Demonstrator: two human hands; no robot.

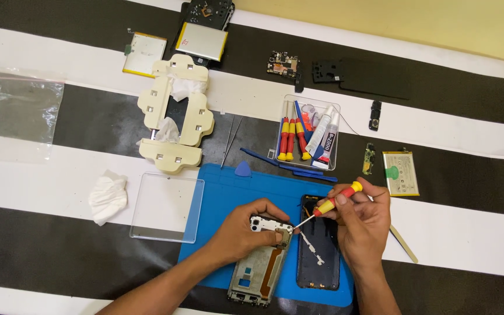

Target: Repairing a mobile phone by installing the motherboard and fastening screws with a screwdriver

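My left hand [246, 228] presses down on the top end of an open phone frame [261, 269] lying on the blue mat [228, 186]; its fingers rest on a silver camera bracket [266, 224]. My right hand [361, 221] holds a red and yellow screwdriver [335, 201], with the tip pointing down-left to the top right corner of the frame. A dark phone back cover [318, 262] lies beside the frame, partly under my right hand.
A clear tray [310, 133] holds several screwdrivers and glue tubes. Tweezers [230, 141], blue pry tools [287, 166], cream clamps [176, 114], batteries [401, 173], circuit boards [283, 64], a clear lid [167, 207], crumpled tissue [109, 197] and a plastic bag [23, 108] lie around on the striped cloth.
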